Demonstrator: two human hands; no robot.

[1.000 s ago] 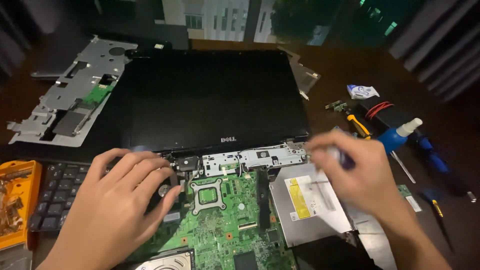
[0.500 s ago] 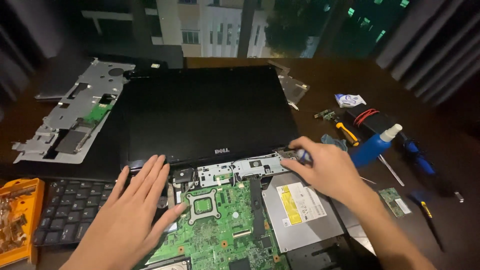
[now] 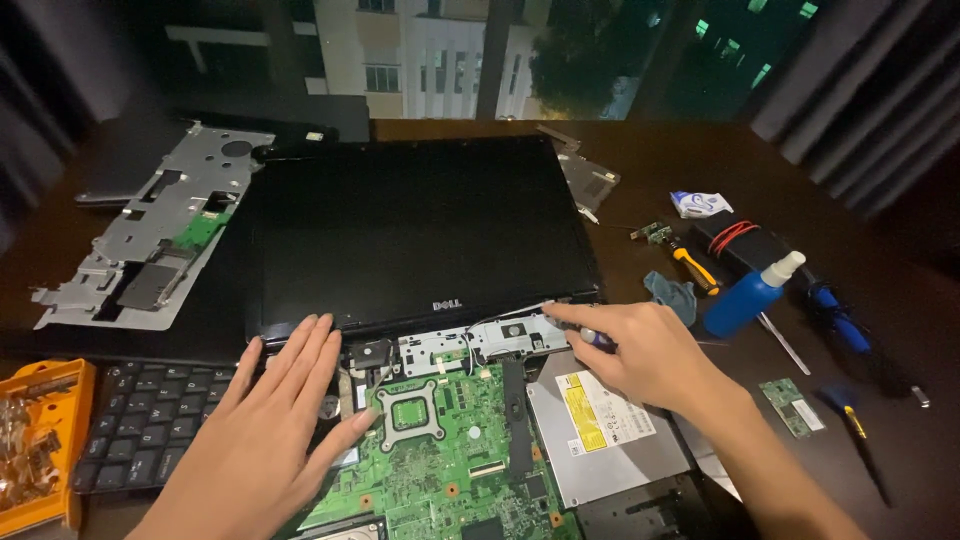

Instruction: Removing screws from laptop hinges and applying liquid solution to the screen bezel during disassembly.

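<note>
The left hand (image 3: 275,430) lay flat and empty, steadying the laptop (image 3: 420,300), while the right hand (image 3: 640,355) gripped a screwdriver (image 3: 597,338), best held upright at the near-right hinge.

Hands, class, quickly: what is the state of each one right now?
Left hand: open, fingers spread flat on the laptop base by the green circuit board.
Right hand: closed on a small dark tool at the hinge bracket.

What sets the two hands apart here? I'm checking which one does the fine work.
The left hand lies flat and open, fingers spread on the laptop's lower edge by the green circuit board. The right hand is curled, pinching a small dark-handled tool at the silver hinge bracket. Both are bare and rest on the opened laptop.
</note>
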